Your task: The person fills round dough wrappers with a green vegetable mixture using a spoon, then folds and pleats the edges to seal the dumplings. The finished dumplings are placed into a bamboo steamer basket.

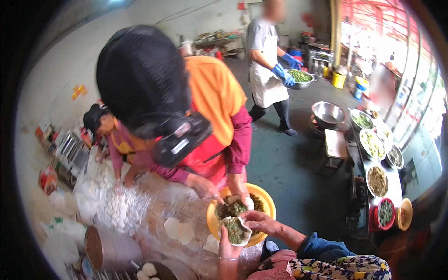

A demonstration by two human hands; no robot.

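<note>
My left hand [230,247], with a bracelet at the wrist, holds a round dough wrapper [249,238] heaped with chopped green filling [235,229]. The fingers of my right hand [258,221] pinch the wrapper's upper right edge. Both are over the near side of a yellow basin [270,206] of dark green filling. Across the basin, a co-worker in a black cap [140,80] holds another wrapper [250,203] in one hand, and the other hand reaches to the filling. Flat dough rounds [183,233] lie on the floured table [157,210] left of the basin.
Another co-worker [117,140] handles dough pieces [117,210] at the table's far left. Metal pots [122,250] stand at the near left. A person in a white apron [267,70] carries a bowl of greens [300,76]. Several bowls line a side table [395,185] at right.
</note>
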